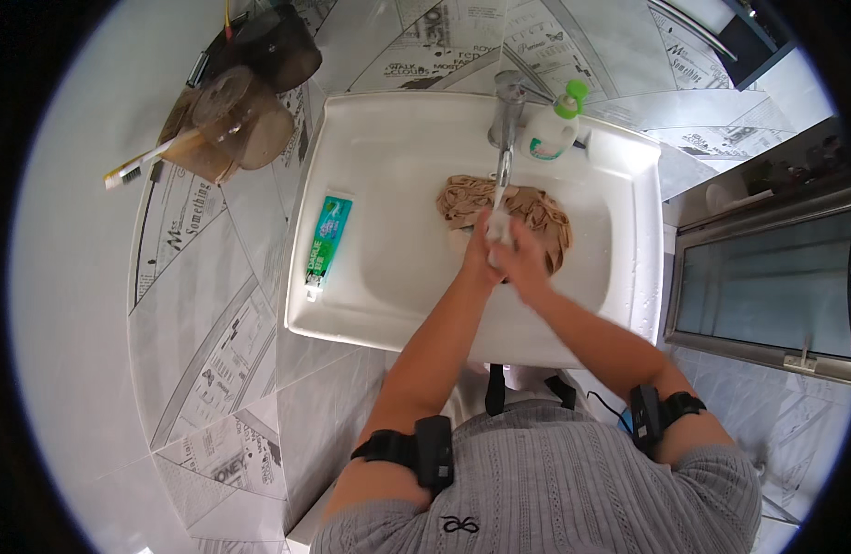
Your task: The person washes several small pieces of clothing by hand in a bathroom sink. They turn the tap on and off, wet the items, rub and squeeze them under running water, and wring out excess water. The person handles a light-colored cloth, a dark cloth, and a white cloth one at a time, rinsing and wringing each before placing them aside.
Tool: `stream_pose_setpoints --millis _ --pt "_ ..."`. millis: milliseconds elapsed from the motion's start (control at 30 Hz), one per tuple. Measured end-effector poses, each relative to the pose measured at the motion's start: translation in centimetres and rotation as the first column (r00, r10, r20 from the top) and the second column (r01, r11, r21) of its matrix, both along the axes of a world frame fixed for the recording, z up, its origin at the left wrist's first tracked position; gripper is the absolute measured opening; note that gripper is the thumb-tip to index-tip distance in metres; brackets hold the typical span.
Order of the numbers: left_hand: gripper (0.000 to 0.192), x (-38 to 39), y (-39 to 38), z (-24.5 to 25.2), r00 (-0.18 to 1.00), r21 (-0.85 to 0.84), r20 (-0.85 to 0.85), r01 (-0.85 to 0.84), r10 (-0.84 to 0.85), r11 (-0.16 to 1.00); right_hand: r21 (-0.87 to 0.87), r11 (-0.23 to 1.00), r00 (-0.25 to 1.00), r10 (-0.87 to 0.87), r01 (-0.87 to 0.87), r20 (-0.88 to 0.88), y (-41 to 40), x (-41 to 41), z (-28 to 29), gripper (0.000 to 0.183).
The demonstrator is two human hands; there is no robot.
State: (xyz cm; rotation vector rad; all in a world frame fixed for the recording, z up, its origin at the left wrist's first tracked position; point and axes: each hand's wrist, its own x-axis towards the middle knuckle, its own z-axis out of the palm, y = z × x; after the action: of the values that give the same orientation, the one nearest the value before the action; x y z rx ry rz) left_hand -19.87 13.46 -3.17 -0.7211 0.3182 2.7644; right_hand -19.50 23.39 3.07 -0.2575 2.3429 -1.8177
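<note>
My left hand (479,257) and my right hand (528,262) meet under the chrome tap (508,111), over the white washbasin (397,263). Between them they hold a small white object (499,225). Blur and water hide whether it is soap, cloth or something else. A thin stream of water (499,197) falls from the spout onto it. Just beneath and behind my hands lies a crumpled, wet-looking brown cloth (543,215), bunched in the bowl and partly covered by my fingers.
A green Darlie toothpaste tube (328,239) lies on the basin's left ledge. Beside the tap stands a white pump bottle (551,131) with a green top. Wall-mounted cups (248,124) and a toothbrush (141,163) jut out at upper left. A metal-framed glass panel (764,277) is at right.
</note>
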Motion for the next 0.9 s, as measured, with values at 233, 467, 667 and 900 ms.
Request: stream_pose_setpoints --millis 233,467,667,900 --pt "0.036 -1.6 1.0 -1.2 0.957 -0.018 0.188 0.23 -0.223 0.973 0.503 0.839 0.872 0.391 -0.206 -0.294 1.3 1.3 1.7 0.028" --pt "0.035 -0.9 0.0 3.5 0.927 -0.346 0.375 0.108 0.032 0.932 0.607 0.794 0.924 0.214 0.025 -0.318 1.2 -10.2 -3.3 0.029" --pt "0.053 0.5 -10.4 0.9 0.911 -0.791 0.384 0.241 0.15 0.563 0.646 0.763 0.979 0.101 0.039 -0.179 8.1 -7.3 -1.7 0.044" --pt "0.073 -2.8 -3.6 1.0 0.962 -0.688 0.253 0.252 0.1 -0.681 0.748 0.66 0.792 0.491 -0.066 -0.363 9.0 -9.1 -1.8 0.077"
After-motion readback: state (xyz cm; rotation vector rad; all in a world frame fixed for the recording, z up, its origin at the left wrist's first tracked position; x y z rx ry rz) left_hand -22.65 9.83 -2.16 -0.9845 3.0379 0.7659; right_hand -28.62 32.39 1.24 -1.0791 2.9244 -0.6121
